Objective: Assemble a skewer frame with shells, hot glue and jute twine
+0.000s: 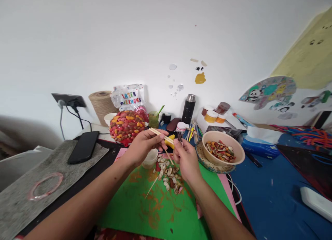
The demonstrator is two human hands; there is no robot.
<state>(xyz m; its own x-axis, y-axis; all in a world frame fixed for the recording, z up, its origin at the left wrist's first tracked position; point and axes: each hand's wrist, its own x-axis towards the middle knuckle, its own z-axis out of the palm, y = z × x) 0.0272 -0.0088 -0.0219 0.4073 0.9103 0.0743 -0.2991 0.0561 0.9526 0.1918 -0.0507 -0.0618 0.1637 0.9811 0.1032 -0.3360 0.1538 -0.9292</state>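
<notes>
My left hand (145, 145) is closed around thin wooden sticks (162, 136) that point to the right. My right hand (185, 158) is closed too, pinching a small yellow piece (169, 143) and the end of a stick that slants down towards a heap of pale nut shells (168, 172). Both hands hover just above that heap, which lies on a green sheet (160, 209) stained with brown smears. Another loose stick (151, 187) lies on the sheet. A small white cup (150, 158) stands under my left hand.
A beige bowl (223, 151) of coloured shells sits on a woven mat at the right. Behind are a shell-covered ball (126, 126), balloon pack (128, 96), twine roll (102, 105), black flask (188, 109) and paint jars (211, 116). A phone (83, 147) lies on grey felt at the left.
</notes>
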